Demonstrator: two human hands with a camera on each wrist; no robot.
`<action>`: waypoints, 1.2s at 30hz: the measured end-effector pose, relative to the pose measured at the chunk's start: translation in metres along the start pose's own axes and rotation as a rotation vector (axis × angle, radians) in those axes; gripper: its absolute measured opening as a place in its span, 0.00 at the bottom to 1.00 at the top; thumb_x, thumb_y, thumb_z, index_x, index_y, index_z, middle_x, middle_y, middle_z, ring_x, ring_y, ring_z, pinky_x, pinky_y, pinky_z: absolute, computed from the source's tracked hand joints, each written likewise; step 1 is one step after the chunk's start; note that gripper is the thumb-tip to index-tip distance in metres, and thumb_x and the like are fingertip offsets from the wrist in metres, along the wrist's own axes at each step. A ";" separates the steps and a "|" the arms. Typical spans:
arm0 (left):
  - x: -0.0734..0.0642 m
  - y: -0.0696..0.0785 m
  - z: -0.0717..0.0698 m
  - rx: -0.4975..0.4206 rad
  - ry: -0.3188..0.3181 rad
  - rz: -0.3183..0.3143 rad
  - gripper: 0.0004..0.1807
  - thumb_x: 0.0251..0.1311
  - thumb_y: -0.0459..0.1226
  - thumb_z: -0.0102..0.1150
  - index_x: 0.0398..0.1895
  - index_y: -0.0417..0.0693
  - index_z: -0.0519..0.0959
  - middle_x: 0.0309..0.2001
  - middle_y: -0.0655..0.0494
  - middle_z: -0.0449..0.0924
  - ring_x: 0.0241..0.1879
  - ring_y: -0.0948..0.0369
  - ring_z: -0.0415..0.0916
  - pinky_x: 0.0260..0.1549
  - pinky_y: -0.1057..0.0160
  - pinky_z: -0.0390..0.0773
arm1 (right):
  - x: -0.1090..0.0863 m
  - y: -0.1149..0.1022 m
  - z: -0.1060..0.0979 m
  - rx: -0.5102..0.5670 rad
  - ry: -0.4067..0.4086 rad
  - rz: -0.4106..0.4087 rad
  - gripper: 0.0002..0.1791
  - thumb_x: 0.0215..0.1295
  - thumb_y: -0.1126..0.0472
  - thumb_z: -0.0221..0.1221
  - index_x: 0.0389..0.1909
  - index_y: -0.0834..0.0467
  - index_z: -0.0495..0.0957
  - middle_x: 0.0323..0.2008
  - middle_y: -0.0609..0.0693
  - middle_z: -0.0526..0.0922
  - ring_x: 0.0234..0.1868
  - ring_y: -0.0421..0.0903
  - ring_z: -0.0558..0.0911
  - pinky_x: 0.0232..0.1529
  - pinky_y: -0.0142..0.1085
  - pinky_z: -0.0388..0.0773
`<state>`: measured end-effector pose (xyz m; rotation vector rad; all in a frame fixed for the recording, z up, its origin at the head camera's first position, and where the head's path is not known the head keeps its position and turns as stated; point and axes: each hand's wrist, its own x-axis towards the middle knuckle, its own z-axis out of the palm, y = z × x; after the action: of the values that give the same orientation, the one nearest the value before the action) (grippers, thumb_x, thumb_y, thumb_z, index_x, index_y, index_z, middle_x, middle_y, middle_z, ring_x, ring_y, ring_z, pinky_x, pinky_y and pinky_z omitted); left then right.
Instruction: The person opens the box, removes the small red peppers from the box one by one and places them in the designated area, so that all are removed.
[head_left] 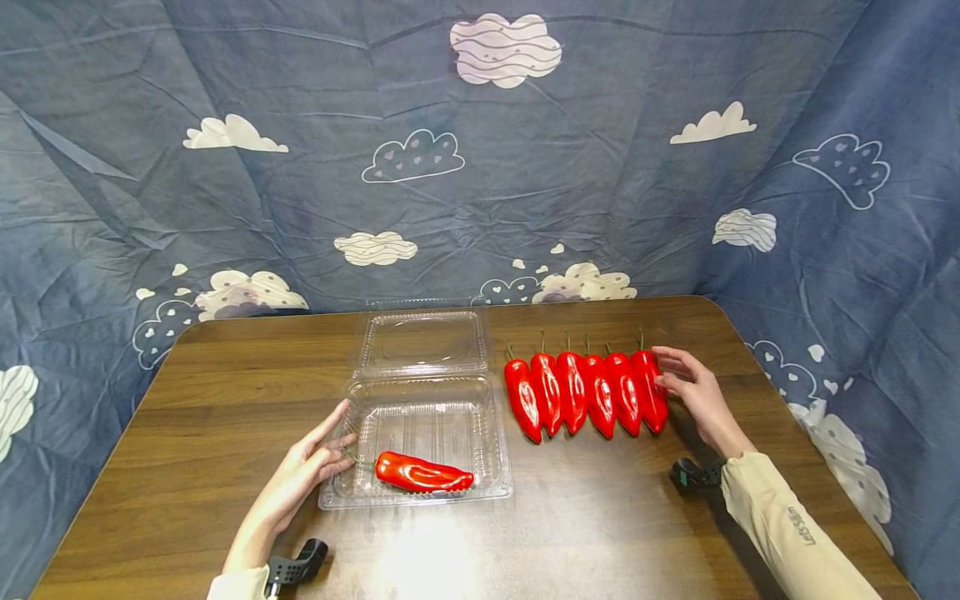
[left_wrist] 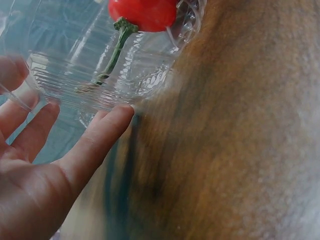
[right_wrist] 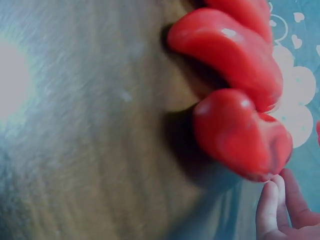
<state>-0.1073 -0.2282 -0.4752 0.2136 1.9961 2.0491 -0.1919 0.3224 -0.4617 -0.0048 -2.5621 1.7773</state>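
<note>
A clear plastic clamshell box lies with its lid folded back. Inside, near its front wall, one red pepper rests on its side, its green stem pointing to the left wall. My left hand touches that left wall with spread, fairly straight fingers. To the right of the box, several red peppers stand in a side-by-side row, stems pointing away. My right hand is at the row's right end, its fingertips against the last pepper, not curled round it.
The brown wooden table carries everything. Behind it and on the right hangs a blue cloud-patterned cloth. Black wrist cameras, one on the left wrist and one on the right wrist, sit low over the table.
</note>
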 end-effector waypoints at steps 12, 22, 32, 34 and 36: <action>0.001 0.001 -0.001 0.006 -0.005 0.007 0.37 0.61 0.24 0.39 0.75 0.42 0.46 0.75 0.43 0.37 0.67 0.40 0.50 0.54 0.65 0.72 | 0.003 -0.024 0.011 0.047 0.004 -0.057 0.23 0.67 0.69 0.51 0.62 0.69 0.66 0.44 0.34 0.76 0.45 0.37 0.76 0.42 0.30 0.77; 0.001 -0.001 -0.002 0.024 -0.007 0.013 0.37 0.61 0.24 0.38 0.76 0.42 0.45 0.75 0.41 0.36 0.67 0.39 0.50 0.55 0.64 0.72 | 0.001 -0.047 0.037 0.147 -0.069 -0.057 0.20 0.67 0.68 0.52 0.60 0.68 0.69 0.45 0.37 0.78 0.47 0.38 0.78 0.45 0.32 0.78; 0.000 0.000 0.000 0.015 -0.005 0.012 0.38 0.61 0.24 0.39 0.76 0.42 0.45 0.75 0.40 0.36 0.67 0.38 0.50 0.55 0.63 0.71 | 0.001 -0.062 0.063 0.217 -0.234 -0.122 0.20 0.68 0.71 0.49 0.58 0.75 0.66 0.44 0.48 0.82 0.46 0.45 0.81 0.47 0.36 0.79; 0.000 0.000 0.000 0.009 -0.004 0.013 0.38 0.61 0.24 0.39 0.76 0.42 0.45 0.75 0.40 0.36 0.67 0.38 0.50 0.55 0.63 0.71 | 0.001 -0.065 0.069 0.220 -0.269 -0.134 0.19 0.68 0.72 0.48 0.58 0.75 0.66 0.45 0.52 0.82 0.46 0.48 0.81 0.48 0.37 0.79; 0.000 0.000 0.000 0.006 -0.004 0.014 0.37 0.61 0.24 0.39 0.75 0.42 0.45 0.75 0.40 0.36 0.67 0.38 0.50 0.55 0.63 0.71 | 0.001 -0.069 0.074 0.225 -0.296 -0.141 0.20 0.67 0.73 0.48 0.58 0.75 0.66 0.46 0.58 0.81 0.46 0.49 0.81 0.49 0.40 0.79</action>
<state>-0.1070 -0.2280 -0.4750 0.2326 2.0043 2.0496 -0.1937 0.2287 -0.4232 0.4641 -2.4449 2.1370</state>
